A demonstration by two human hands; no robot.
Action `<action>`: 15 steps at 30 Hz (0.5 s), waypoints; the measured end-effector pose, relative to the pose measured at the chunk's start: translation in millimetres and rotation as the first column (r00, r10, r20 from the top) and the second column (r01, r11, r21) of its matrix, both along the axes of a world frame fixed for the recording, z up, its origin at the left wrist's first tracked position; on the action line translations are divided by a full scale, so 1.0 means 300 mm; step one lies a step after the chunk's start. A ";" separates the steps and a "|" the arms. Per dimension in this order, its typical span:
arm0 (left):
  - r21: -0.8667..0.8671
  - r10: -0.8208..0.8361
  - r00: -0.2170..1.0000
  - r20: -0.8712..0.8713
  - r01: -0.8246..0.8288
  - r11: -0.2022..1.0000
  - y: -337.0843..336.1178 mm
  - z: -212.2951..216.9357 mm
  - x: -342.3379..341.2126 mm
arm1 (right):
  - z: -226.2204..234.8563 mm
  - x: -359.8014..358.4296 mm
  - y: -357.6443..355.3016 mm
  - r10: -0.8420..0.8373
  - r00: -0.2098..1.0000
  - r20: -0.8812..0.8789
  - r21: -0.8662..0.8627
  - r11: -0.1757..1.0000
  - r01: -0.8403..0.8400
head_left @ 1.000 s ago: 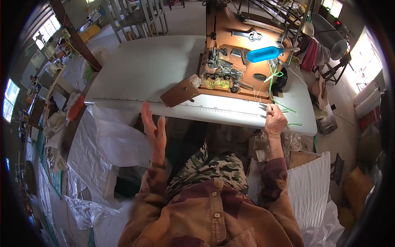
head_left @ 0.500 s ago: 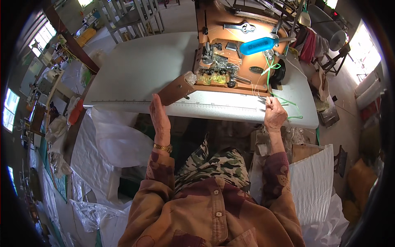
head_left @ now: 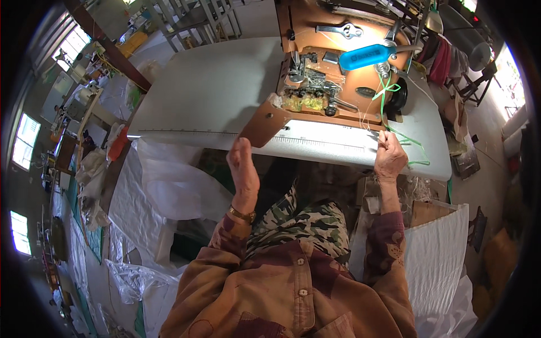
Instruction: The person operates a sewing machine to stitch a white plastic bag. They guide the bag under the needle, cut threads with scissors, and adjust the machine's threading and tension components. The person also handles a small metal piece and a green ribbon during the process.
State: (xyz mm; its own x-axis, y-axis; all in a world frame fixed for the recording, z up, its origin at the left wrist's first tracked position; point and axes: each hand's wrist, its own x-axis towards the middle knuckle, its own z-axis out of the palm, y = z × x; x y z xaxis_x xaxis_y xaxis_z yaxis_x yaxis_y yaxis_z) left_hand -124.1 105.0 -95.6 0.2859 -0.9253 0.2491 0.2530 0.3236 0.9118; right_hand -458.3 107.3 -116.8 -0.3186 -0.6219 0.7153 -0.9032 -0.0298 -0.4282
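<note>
A brown-orange sewing machine (head_left: 360,81) stands on a pale grey table (head_left: 208,79), its inner metal parts exposed. Its hinged brown cover (head_left: 264,125) stands swung out at the front left. My left hand (head_left: 245,174) is at the cover's free end, fingers straight and close together, the fingertips at its lower corner; whether they touch it I cannot tell. At the table's front edge on the right, my right hand (head_left: 390,159) is closed in a pinch. A thin dark-tipped tool (head_left: 372,134) pokes out of its fingers toward the machine; its exact kind is unclear.
A blue lamp (head_left: 366,57) lights the machine. Pale threads and a green string (head_left: 385,93) hang at its right side. A ruler scale (head_left: 315,141) runs along the table's front. White sheeting (head_left: 169,186) hangs below left; a wooden box (head_left: 431,213) stands below right.
The view has shifted, so the scene sits further right. My left hand has moved nearer and right, and the cover's free end has swung slightly the same way. The right hand stays pinched.
</note>
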 end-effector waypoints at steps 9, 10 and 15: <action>-0.194 -0.190 0.911 0.365 0.274 0.942 0.122 0.025 -0.250 | -0.005 0.007 -0.010 0.004 1.000 -0.016 -0.020 1.000 -0.004; -0.186 -0.188 0.903 0.385 0.276 0.943 0.119 0.015 -0.279 | -0.006 0.008 -0.009 0.005 1.000 -0.016 -0.025 1.000 -0.006; -0.142 -0.155 0.834 0.529 0.267 0.953 0.093 -0.010 -0.421 | 0.007 -0.003 0.002 0.006 0.999 -0.032 0.006 1.000 -0.006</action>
